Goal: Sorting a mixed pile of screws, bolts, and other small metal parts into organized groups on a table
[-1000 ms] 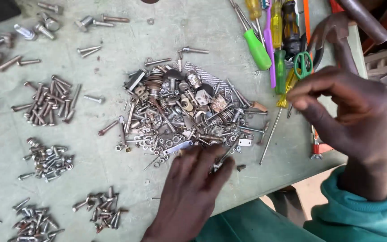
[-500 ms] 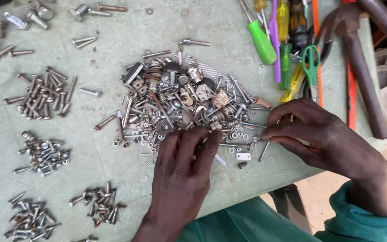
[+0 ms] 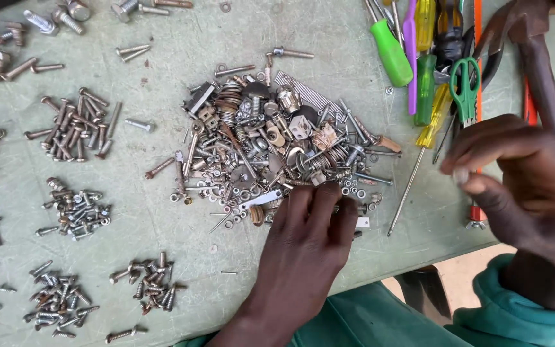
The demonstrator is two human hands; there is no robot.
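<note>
Two hands [image 3: 306, 241] — one mixed hardware pile [image 3: 271, 144]

This is a workshop. A big mixed pile of screws, bolts and springs [image 3: 271, 148] lies on a worn green surface [image 3: 162, 212]. Small sorted heaps sit left. Screwdrivers [image 3: 412, 58], scissors [image 3: 465, 87] and pliers lie far right.

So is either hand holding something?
The right hand pinches a tiny pale piece between fingertips; what it is cannot be told. The left hand rests flat on the heap of mixed metal hardware.
</note>
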